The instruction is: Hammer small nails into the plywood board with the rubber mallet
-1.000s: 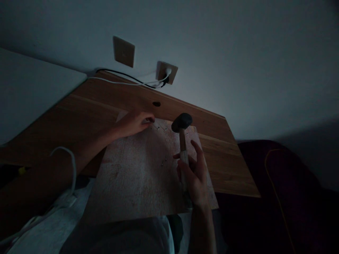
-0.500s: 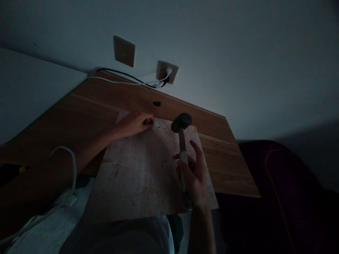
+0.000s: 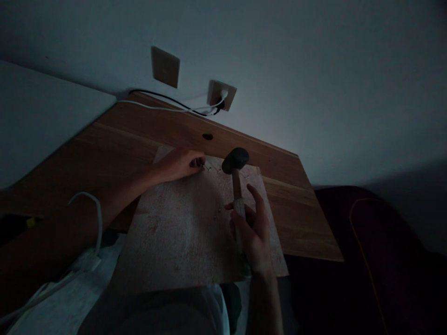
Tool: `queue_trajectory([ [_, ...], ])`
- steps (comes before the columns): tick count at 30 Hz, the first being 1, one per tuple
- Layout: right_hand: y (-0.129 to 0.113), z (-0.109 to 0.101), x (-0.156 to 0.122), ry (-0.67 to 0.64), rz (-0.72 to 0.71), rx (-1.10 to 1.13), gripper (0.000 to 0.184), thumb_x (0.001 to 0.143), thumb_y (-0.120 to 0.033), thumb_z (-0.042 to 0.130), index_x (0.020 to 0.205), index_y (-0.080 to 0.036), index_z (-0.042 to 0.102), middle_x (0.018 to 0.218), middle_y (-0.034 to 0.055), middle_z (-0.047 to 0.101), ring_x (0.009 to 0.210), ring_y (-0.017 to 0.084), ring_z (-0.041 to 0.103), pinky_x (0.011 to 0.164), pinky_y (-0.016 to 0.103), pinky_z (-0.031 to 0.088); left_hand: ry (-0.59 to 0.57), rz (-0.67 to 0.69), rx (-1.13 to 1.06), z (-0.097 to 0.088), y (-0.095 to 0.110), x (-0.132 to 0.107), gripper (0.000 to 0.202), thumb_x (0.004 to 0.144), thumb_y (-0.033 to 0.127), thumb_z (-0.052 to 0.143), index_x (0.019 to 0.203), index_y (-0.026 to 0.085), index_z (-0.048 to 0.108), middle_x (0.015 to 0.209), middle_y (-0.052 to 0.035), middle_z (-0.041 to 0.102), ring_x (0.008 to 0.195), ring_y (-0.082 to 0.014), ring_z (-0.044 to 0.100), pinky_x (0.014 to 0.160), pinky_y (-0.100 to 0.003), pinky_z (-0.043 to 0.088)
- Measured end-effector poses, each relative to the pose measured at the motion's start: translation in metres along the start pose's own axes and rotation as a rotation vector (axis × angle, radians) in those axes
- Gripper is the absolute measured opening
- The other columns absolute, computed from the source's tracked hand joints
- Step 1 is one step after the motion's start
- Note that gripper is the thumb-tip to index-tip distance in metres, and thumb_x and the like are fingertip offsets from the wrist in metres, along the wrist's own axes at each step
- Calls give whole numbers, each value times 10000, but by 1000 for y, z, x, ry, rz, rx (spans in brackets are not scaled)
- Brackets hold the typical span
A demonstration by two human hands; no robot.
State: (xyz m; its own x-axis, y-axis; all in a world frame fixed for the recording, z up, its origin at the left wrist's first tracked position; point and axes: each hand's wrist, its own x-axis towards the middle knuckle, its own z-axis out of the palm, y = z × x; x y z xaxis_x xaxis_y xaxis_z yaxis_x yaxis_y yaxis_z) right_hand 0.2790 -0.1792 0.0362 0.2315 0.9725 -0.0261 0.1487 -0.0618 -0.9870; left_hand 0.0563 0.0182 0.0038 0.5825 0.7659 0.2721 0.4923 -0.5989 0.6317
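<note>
The room is dim. A pale plywood board (image 3: 181, 232) lies across my lap and onto a wooden desk (image 3: 125, 135). My right hand (image 3: 252, 230) grips the wooden handle of a hammer (image 3: 236, 173), whose dark head hovers over the board's far edge. My left hand (image 3: 179, 164) rests at the board's far left corner, fingers pinched on a small nail. Several small nails (image 3: 217, 212) stand or lie in the board near the middle and along the far edge.
Two wall plates sit above the desk; the right socket (image 3: 220, 95) has a white and a black cable plugged in, running left. A white cable (image 3: 92, 218) loops near my left forearm. A dark seat with a yellow cord (image 3: 363, 251) lies to the right.
The hammer head has shifted slightly left, toward my left hand. The left hand stays pinched at the same spot on the board.
</note>
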Motion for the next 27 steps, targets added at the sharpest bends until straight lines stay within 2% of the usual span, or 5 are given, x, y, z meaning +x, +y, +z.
queue_trajectory([
  [8,-1,3,1,-21,13,37,785,924,-366,725,1620,-273,374,975,21,757,552,117,537,488,269,432,2,-31,-1,0,-3,1,94,910,281,771,899,192,745,859,-29,758,795,-189,701,738,-298,459],
  [12,-3,6,1,-30,18,43,788,911,-354,733,1610,-270,380,966,12,755,552,114,546,490,261,437,1,-13,12,1,-5,2,47,912,215,736,926,197,777,912,-46,777,873,-209,721,811,-321,488],
  [16,-4,10,1,-47,20,46,770,909,-362,733,1592,-269,391,956,8,756,560,115,556,497,254,443,-9,81,7,1,-5,3,131,898,147,688,965,202,787,999,-55,774,943,-213,718,869,-329,503],
  [22,-4,14,2,-67,8,36,765,910,-343,723,1599,-276,398,967,13,760,586,124,559,526,269,473,41,26,8,2,-8,3,96,872,245,772,948,190,753,964,-53,746,865,-206,695,782,-318,495],
  [27,-2,15,3,-103,12,25,773,944,-325,704,1638,-308,366,993,5,758,610,125,574,537,265,472,0,44,-23,1,-8,3,86,881,149,694,907,187,766,893,-45,751,817,-192,694,784,-318,492],
])
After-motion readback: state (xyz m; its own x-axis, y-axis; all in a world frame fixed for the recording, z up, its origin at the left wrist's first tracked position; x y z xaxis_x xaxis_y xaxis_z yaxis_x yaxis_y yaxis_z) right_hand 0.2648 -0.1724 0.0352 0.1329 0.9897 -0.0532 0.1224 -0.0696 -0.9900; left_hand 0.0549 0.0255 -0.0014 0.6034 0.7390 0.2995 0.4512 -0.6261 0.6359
